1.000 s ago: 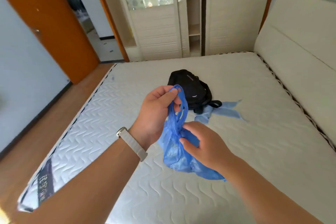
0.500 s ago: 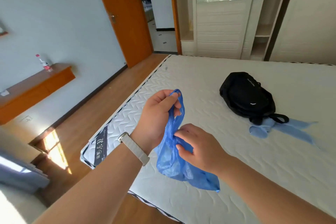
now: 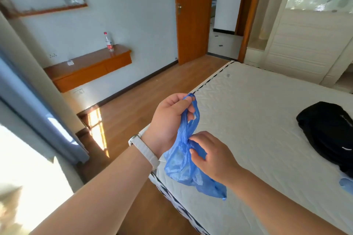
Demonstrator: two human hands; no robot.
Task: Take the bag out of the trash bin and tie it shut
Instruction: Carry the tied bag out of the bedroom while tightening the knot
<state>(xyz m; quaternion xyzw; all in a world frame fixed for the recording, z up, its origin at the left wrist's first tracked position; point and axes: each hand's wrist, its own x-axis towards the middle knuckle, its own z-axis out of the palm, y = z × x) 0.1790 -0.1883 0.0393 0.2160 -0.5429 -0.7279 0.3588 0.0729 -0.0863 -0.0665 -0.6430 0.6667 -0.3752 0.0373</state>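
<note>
A thin blue plastic bag (image 3: 181, 168) hangs in the air over the corner of the bed. My left hand (image 3: 169, 120), with a white watch strap on the wrist, pinches the bag's handle loops at the top. Just below it my right hand (image 3: 212, 158) grips the gathered neck of the bag. The body of the bag sags limp beneath both hands. No trash bin is in view.
A bare white mattress (image 3: 257, 120) fills the right side, with a black backpack (image 3: 328, 131) and a second blue bag (image 3: 346, 185) on it. At the left are a wooden wall shelf (image 3: 86, 68) holding a bottle (image 3: 108, 42), an open orange door (image 3: 193, 15), and a grey curtain (image 3: 38, 110).
My view has swung to the left, bringing the shelf, door and curtain into sight and pushing the backpack to the right edge. Both hands keep the same hold on the bag.
</note>
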